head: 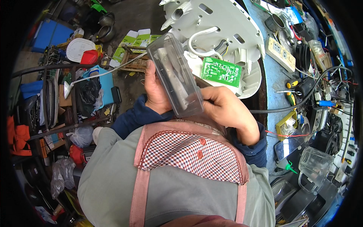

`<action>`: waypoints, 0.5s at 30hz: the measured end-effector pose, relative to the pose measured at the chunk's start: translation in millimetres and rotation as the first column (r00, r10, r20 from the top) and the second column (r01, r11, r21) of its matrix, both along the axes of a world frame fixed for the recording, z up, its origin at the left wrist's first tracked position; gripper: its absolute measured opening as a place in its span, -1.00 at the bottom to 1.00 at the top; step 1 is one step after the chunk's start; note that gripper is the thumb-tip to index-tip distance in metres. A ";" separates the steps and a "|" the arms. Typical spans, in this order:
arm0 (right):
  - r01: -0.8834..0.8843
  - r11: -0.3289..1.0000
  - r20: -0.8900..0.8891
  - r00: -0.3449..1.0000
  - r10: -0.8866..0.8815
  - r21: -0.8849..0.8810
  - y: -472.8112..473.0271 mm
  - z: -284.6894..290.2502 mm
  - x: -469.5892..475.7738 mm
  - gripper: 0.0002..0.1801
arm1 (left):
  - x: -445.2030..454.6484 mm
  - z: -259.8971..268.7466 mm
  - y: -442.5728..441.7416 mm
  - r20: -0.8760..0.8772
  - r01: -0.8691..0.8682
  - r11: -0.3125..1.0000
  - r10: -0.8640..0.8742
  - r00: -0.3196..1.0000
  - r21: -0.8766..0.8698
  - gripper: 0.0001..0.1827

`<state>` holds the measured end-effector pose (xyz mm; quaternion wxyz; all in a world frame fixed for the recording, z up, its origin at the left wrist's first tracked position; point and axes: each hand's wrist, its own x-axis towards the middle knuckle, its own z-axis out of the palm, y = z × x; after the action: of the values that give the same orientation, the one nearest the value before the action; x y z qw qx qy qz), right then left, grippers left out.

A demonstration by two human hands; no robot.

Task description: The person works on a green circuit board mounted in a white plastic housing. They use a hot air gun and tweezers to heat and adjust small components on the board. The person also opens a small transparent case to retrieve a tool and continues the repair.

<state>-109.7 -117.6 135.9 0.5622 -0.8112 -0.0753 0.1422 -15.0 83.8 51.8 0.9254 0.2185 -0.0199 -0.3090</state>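
Note:
A long grey translucent plastic case (181, 93) is tilted in front of my chest. My left hand (156, 90) supports it from the left side, thumb along the edge. At the lower right edge, the bent fingers and thumb of my right hand (227, 103) grip the case. Through the plastic shows a slim object in clear wrapping (173, 76), too blurred to name. Just beyond my right hand lies a green circuit board (221, 71), tracks facing up, on a white plastic appliance housing (210, 22). A thick white cable (194, 39) and several thin wires come out of the housing.
On the right, a blue workbench (270, 113) carries a power strip (280, 54), screwdrivers (292, 83), a phone (287, 147) and a clear jug (314, 167). A black cable (300, 105) crosses its edge. To the left stand a metal rack (75, 99) and a blue basket (106, 88).

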 end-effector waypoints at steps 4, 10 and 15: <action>0.313 0.937 -0.158 0.944 -0.289 0.157 -4.2 2.2 -2.0 -0.74 | -1.6 12.1 -2.1 0.001 -0.012 0.993 0.012 1.000 0.119 -0.02; 0.274 0.962 0.024 0.962 -0.273 -0.019 5.0 7.8 -9.9 -0.29 | -5.1 18.3 -8.2 -0.045 -0.049 0.990 0.055 0.997 0.132 -0.11; 0.431 0.895 -0.343 0.863 -0.372 0.114 10.3 -4.9 -3.8 -0.39 | -3.4 14.1 -10.2 -0.108 0.006 0.989 0.010 0.994 0.147 -0.16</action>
<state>-113.5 -107.3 131.0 0.6577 -0.7197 0.1727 0.1402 -18.4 73.6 65.9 0.9067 0.2691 0.0536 -0.3202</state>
